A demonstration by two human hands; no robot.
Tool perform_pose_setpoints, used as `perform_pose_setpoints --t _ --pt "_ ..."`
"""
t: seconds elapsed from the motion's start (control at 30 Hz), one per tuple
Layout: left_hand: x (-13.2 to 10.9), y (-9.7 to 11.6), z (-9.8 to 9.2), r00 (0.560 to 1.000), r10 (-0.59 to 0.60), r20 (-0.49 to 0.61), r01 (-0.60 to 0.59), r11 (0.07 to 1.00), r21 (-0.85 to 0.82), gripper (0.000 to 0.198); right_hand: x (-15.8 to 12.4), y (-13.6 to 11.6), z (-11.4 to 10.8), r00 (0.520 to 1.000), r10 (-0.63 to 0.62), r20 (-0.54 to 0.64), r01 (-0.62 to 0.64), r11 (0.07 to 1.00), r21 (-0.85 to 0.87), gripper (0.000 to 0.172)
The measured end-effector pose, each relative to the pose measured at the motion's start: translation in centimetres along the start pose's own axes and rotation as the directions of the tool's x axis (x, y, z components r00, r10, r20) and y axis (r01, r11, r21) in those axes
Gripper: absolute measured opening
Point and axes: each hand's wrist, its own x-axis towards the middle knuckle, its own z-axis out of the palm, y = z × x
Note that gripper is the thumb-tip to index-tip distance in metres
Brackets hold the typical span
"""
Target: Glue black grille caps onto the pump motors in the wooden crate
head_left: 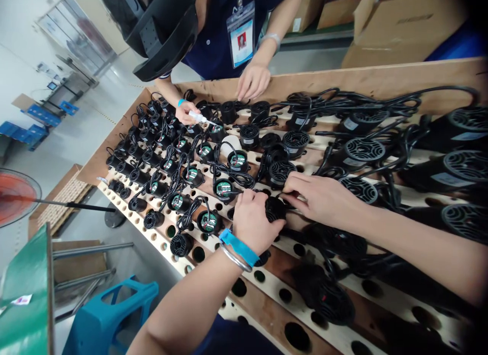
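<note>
My left hand [253, 220], with a blue band and a metal bangle at the wrist, is closed around a black round slotted housing [275, 208]. At that housing's far right side, my right hand [305, 195] has thumb and fingers pinched together; what lies between them is too small to make out. Just left of my left hand stands an open black housing [223, 189] with a green circuit board showing. Behind my hands is another black housing with a patterned grille [281, 172]. Coiled black cables [240, 178] lie among the units.
A co-worker's hand [186, 112] holds a white bottle [200, 117] with a thin tip over an open housing; their other hand [254, 81] rests near the rim. The drilled wooden rack [263, 289] has a raised wooden edge [366, 80]. A blue stool [110, 314] stands lower left.
</note>
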Motion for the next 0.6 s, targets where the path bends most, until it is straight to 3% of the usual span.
perform_pose_setpoints --t 0.13,0.6 --pt "-0.02 -0.20 0.37 0.999 0.013 -0.042 -0.014 1.000 -0.016 0.038 -0.08 0.01 0.18 1.000 0.003 -0.011 -0.003 1.000 0.000 0.016" --pt "0.14 0.17 0.22 0.998 -0.045 0.049 0.046 0.999 -0.016 0.037 -0.12 -0.18 -0.06 0.998 -0.050 -0.033 0.051 0.999 0.019 0.015"
